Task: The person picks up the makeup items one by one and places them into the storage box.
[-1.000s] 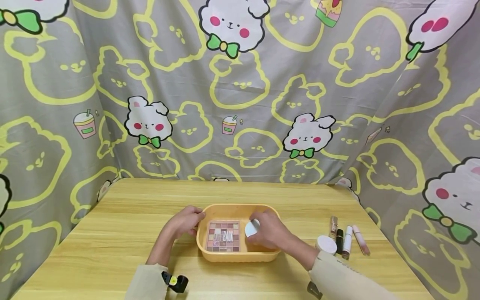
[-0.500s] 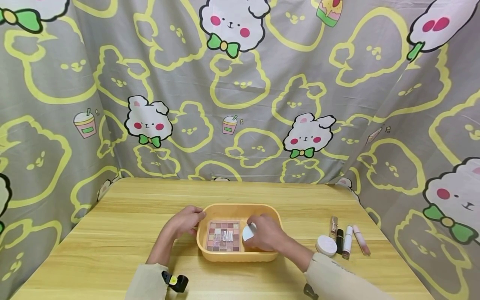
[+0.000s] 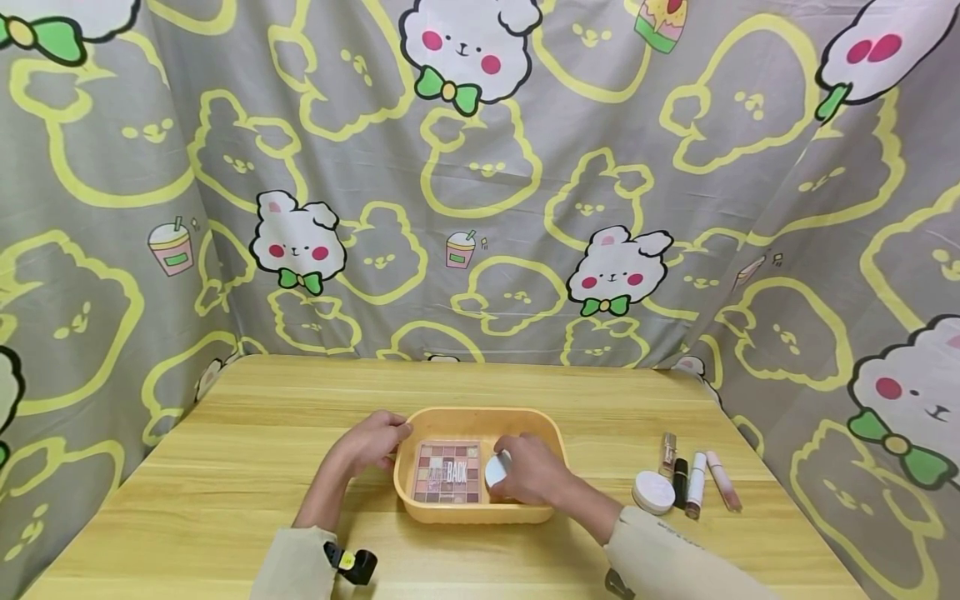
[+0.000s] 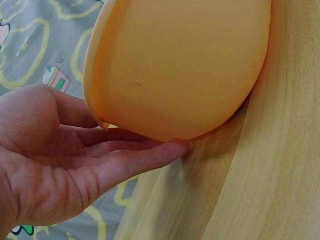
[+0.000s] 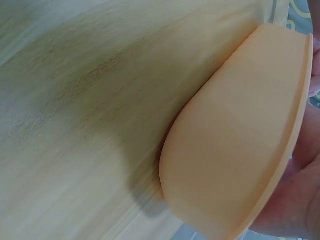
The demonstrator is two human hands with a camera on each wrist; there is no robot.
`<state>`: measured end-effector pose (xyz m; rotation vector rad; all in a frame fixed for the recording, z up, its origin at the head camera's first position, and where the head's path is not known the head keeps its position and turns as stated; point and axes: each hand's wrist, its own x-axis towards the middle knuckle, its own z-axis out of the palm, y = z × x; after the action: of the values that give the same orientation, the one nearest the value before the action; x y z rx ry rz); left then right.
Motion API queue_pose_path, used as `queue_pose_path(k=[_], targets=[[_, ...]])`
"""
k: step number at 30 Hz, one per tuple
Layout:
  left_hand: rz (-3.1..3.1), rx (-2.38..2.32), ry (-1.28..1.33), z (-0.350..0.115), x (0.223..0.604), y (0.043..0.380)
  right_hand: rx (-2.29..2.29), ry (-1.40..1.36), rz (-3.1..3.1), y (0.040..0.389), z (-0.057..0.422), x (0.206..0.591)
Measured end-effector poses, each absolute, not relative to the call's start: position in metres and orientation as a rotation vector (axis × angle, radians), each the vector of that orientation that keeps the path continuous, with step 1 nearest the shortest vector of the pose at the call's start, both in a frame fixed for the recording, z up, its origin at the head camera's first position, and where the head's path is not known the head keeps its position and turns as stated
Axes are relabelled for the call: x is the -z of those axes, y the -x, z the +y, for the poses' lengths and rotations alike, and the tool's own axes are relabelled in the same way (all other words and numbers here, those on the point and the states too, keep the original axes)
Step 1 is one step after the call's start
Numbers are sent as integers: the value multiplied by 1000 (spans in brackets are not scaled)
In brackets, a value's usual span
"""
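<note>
An orange plastic basin stands on the wooden table. My left hand grips its left end, with the thumb at the rim and the other fingers against the outer wall, as the left wrist view shows. Inside the basin, on the left, an eyeshadow palette lies flat with its grid of shades facing up. My right hand reaches into the right half and holds a round, white-topped item beside the palette; fingers cover part of it. In the right wrist view the basin's wall hides most of that hand.
To the right of the basin, a round white jar lies near a black tube, a white tube, a pink tube and a small clear tube. A patterned curtain surrounds the table's back and sides.
My right hand has moved slightly left inside the basin with the round white-topped item, bringing it closer to the palette. The left hand keeps its place at the basin's end.
</note>
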<state>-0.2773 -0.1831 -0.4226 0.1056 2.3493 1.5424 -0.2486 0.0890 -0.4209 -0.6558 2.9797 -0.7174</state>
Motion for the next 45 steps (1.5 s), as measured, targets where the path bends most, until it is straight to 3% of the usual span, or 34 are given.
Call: queue_pose_path(k=[34, 45], targets=[[2350, -1540, -108, -183, 421, 275, 639, 579, 2925, 254, 93, 414], [2354, -1518, -98, -185, 421, 277, 642, 680, 2924, 253, 95, 414]])
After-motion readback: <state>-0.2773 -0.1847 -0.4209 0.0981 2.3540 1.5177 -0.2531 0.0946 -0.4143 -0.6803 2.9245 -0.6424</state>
